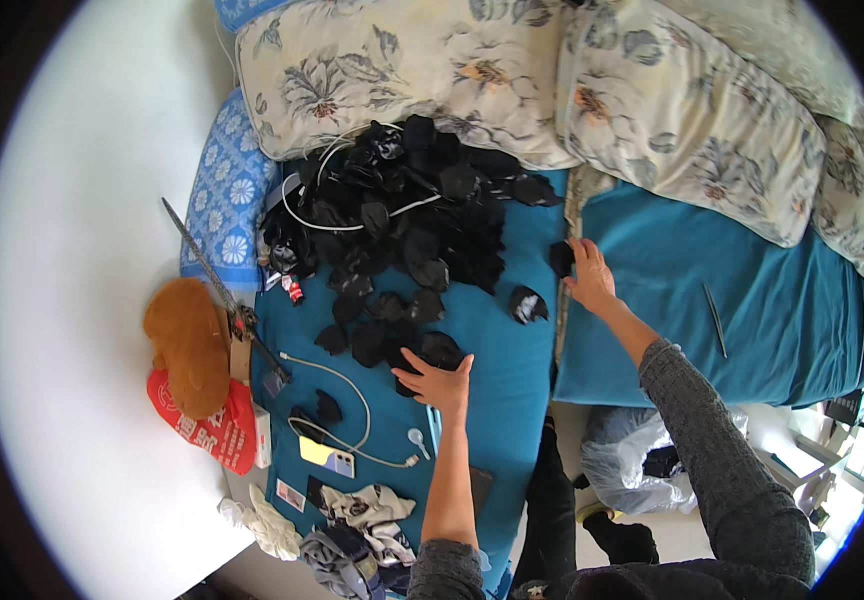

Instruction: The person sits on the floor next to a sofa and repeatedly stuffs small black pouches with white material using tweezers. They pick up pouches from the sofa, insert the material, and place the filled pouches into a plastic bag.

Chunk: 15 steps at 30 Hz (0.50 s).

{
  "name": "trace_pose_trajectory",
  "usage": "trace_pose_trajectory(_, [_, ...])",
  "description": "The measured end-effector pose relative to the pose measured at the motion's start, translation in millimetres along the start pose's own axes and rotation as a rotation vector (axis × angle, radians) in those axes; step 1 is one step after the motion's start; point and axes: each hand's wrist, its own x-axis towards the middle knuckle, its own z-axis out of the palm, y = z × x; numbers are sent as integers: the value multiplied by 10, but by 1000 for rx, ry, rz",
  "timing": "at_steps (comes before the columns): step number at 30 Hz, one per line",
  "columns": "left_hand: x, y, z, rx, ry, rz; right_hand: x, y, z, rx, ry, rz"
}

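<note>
My left hand (435, 381) rests with fingers spread at the lower edge of a group of small black fabric bundles (368, 343). One dark bundle (441, 349) lies beside its fingertips. Further right, my right hand (591, 279) has its thumb and fingers on a small black bundle (561, 259), over the seam between two teal-covered mattresses. A lone black bundle with a pale patch (528, 305) lies between the two hands. Beyond them is a large heap of black fabric items (402, 187), crossed by a white cable (327, 226).
Floral pillows (417, 75) line the far edge. At left are a toy sword (203, 259), a brown plush (190, 345) and a red bag (214, 431). A phone (327, 457), charging cable (360, 390) and clothes (364, 525) lie nearer. A thin rod (715, 319) and plastic bag (627, 465) are at right.
</note>
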Motion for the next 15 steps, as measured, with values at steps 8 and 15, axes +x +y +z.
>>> trace_pose_trajectory(8, [1326,493,-776,-219,198,435,425,63,518,272,-189,343])
trace_pose_trajectory(15, [3264,787,-620,-428,128,-31,120,-462,506,-86,-395,375])
